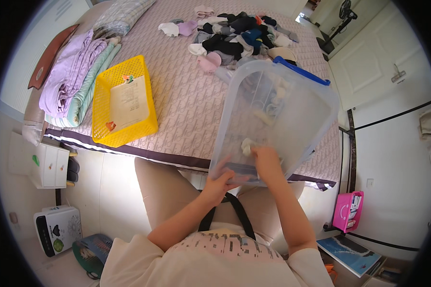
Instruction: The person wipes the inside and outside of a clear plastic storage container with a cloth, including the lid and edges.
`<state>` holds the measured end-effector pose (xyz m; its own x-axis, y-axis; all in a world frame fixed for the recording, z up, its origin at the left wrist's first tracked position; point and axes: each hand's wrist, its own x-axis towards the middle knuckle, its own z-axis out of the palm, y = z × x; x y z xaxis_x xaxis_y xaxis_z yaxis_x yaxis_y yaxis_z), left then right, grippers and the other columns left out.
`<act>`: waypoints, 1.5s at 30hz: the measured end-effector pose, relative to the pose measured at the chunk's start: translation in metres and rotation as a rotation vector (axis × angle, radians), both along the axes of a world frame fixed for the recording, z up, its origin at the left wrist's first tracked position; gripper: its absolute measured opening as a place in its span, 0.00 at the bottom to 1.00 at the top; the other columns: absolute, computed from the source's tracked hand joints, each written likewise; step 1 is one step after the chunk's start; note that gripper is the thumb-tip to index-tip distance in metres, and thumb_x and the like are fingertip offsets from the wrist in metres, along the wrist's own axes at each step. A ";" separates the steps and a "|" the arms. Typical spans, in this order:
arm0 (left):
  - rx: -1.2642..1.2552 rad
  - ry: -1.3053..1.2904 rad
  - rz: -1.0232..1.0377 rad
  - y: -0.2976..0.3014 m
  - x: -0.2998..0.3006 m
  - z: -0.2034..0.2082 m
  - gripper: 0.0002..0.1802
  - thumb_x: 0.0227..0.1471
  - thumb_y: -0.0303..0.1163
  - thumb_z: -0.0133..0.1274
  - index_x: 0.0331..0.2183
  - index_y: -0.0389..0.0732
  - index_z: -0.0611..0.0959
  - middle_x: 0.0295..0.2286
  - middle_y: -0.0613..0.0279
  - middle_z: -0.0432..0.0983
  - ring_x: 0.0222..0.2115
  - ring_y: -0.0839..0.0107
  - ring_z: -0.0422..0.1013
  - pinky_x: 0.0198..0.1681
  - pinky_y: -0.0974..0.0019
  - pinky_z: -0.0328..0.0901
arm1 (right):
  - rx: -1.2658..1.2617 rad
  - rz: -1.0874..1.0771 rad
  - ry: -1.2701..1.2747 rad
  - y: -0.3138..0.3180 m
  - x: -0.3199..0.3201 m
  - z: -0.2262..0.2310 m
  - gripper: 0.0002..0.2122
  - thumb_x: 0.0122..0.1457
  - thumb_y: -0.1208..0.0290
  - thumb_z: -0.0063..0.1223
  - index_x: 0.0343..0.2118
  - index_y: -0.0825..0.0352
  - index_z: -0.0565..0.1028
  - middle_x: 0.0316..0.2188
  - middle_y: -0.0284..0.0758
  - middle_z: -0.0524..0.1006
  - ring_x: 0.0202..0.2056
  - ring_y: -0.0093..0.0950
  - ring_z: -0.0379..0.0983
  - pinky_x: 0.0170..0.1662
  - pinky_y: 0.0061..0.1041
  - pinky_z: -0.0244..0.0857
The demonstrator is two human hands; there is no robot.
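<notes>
A large clear plastic storage box (227, 112) with a blue handle (301, 71) is tilted at the bed's near edge, its open side toward me. My left hand (219, 185) grips the box's near wall, its fingers showing through the plastic. My right hand (267, 161) reaches into the box, fingers closed on a small crumpled white cloth (246, 146), perhaps a sock. A few pale cloth pieces (277, 95) show in or through the box. Beyond it lies a heap of socks and small clothes (234, 36) in black, grey, white, pink and blue.
On the bed (182, 103), left of the box, is a yellow perforated basket (151, 112) with papers. Folded lilac (74, 71) and mint cloth lies beside it. A pink bin (345, 210) stands on the floor at right, a white drawer cabinet (52, 165) at left.
</notes>
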<state>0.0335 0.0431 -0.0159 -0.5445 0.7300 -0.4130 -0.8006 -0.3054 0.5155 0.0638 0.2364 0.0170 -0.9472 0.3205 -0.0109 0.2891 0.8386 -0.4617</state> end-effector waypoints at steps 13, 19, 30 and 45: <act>-0.020 -0.023 0.028 0.006 0.007 -0.003 0.30 0.60 0.25 0.47 0.62 0.38 0.61 0.29 0.66 0.72 0.46 0.42 0.75 0.53 0.46 0.70 | 0.059 -0.145 -0.052 0.015 -0.004 -0.024 0.09 0.56 0.72 0.45 0.31 0.66 0.79 0.31 0.48 0.78 0.37 0.47 0.75 0.41 0.42 0.68; -0.020 -0.040 0.068 0.010 0.004 -0.005 0.27 0.60 0.24 0.47 0.59 0.39 0.64 0.32 0.60 0.75 0.45 0.42 0.76 0.53 0.46 0.70 | 0.129 -0.096 0.041 0.046 -0.035 -0.054 0.09 0.56 0.72 0.47 0.31 0.66 0.81 0.31 0.48 0.79 0.35 0.47 0.77 0.38 0.43 0.70; -0.094 -0.023 0.071 0.007 0.001 0.004 0.29 0.56 0.24 0.49 0.58 0.38 0.61 0.38 0.55 0.72 0.40 0.49 0.78 0.46 0.50 0.73 | -0.167 -0.083 -0.015 -0.032 0.080 0.066 0.08 0.54 0.80 0.49 0.35 0.68 0.80 0.30 0.48 0.79 0.35 0.48 0.76 0.38 0.39 0.68; -1.012 1.170 0.180 -0.065 -0.118 0.149 0.25 0.56 0.32 0.54 0.53 0.34 0.71 0.37 0.40 0.77 0.39 0.54 0.76 0.43 0.60 0.69 | -0.189 0.185 0.382 -0.025 -0.024 0.039 0.08 0.54 0.84 0.50 0.35 0.68 0.78 0.40 0.40 0.79 0.43 0.44 0.74 0.45 0.38 0.68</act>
<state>-0.0850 -0.0223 0.1329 -0.9497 0.3121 0.0269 0.1876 0.4980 0.8467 0.0397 0.2112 0.0560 -0.9360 0.1715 0.3075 -0.0780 0.7508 -0.6559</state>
